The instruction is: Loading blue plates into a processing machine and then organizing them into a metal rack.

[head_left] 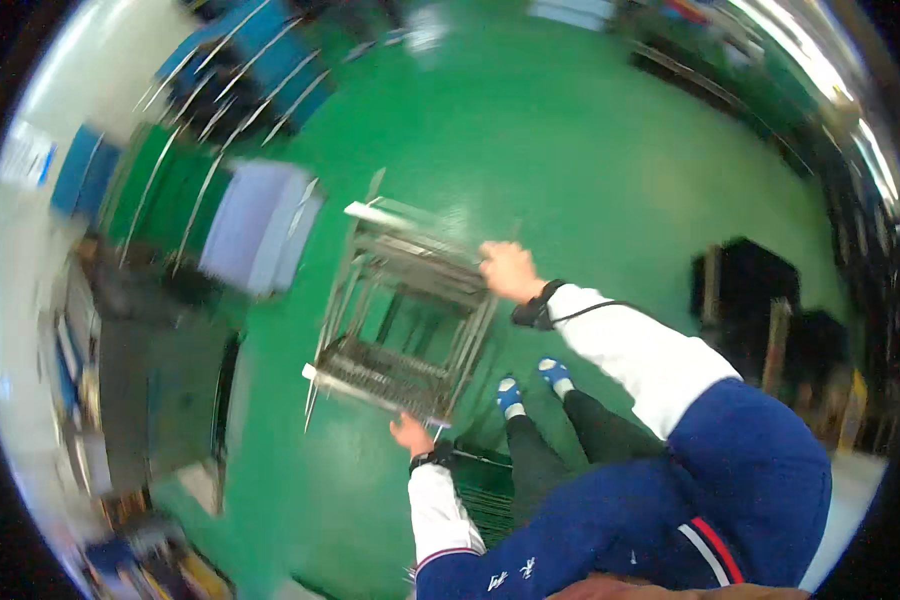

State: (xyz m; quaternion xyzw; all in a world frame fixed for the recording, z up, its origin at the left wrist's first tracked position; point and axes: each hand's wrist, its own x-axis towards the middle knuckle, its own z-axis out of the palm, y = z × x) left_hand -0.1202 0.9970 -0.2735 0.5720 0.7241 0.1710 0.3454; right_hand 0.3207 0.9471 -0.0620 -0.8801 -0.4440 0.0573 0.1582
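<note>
A metal rack (400, 262), an open frame of thin rods with white end pieces, hangs or stands tilted in front of me; I cannot tell whether it touches the floor. Its near right corner is gripped by my right hand (510, 271), with the fingers curled over the edge. My left hand (411, 434) closes round the rack's lower corner, its fingertips partly hidden by the frame and blurred. Both wrists wear black bands. Beneath the rack and beside my legs shows a dark green slatted crate (480, 490), partly covered by my left arm.
Stacked blue crates (250, 50) and green crates (155, 190) line the far left, with a lavender bin (260, 225) beside them. A grey cabinet (170, 400) stands at the left. Black crates (745, 290) are at the right. Another person's feet (375, 45) show at the far edge.
</note>
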